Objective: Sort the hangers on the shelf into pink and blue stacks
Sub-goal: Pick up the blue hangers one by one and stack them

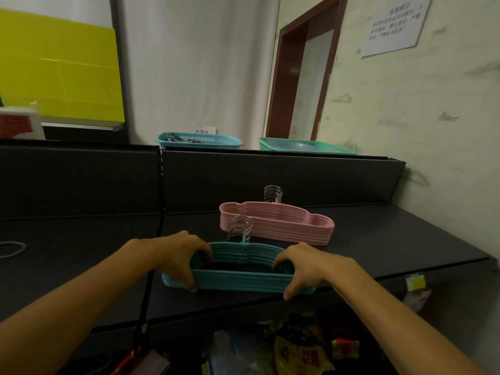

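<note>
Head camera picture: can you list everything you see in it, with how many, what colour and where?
blue hanger stack: one stack, teal-blue with metal hooks, front of the shelf, held at both ends
pink hanger stack: one stack, pink with metal hooks, behind the blue one
shelf: one, black, with an upright back panel
baskets: two on top of the back panel, blue basket left, green basket right
loop: one, blue, far left on the shelf; too blurred to name
yellow panel: one, upper left
paper notice: one, white, on the right wall
doorway: one, red-brown frame
left hand: grip on the stack's left end
right hand: grip on its right end
</note>
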